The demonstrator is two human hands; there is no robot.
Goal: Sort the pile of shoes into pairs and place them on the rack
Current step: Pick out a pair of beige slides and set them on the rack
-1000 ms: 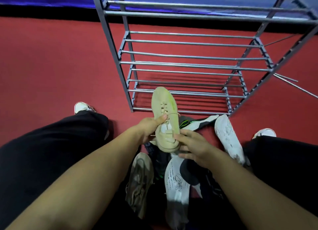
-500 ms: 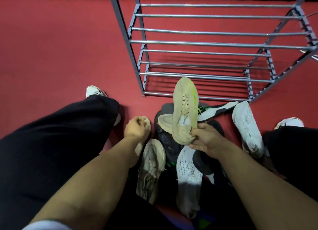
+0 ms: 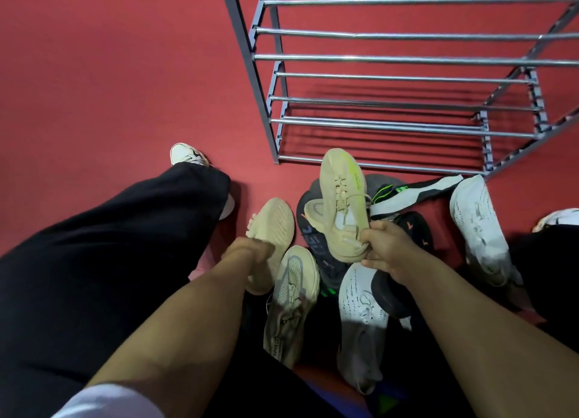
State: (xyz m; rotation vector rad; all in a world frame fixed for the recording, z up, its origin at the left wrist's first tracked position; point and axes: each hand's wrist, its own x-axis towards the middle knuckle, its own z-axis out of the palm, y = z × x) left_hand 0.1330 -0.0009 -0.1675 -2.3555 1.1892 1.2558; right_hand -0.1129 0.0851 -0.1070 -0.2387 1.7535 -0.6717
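Observation:
My right hand point(image 3: 377, 244) grips the heel of a beige lace-up sneaker point(image 3: 341, 198) with a yellow-green streak, toe pointing at the metal shoe rack point(image 3: 376, 124), whose bars are bare. My left hand point(image 3: 249, 251), blurred, is closed on a second beige sneaker point(image 3: 274, 222) with its ribbed sole facing up, at the pile's left edge. The pile on the red floor between my legs holds a tan-and-grey sneaker point(image 3: 293, 298), two white sneakers point(image 3: 360, 320) point(image 3: 479, 229), a dark grey shoe point(image 3: 316, 239), a black shoe point(image 3: 413, 229) and a white-black-green one point(image 3: 416, 190).
My legs in black trousers point(image 3: 109, 261) flank the pile, with my own white sneakers at the left point(image 3: 185, 156) and far right point(image 3: 557, 217). The rack's front-left post point(image 3: 250, 73) stands just beyond the pile. Red carpet stretches to the left.
My left hand let go of the held beige sneaker, dropped to the left and closed on the second beige sneaker. My right hand keeps the first one. The camera tilted down.

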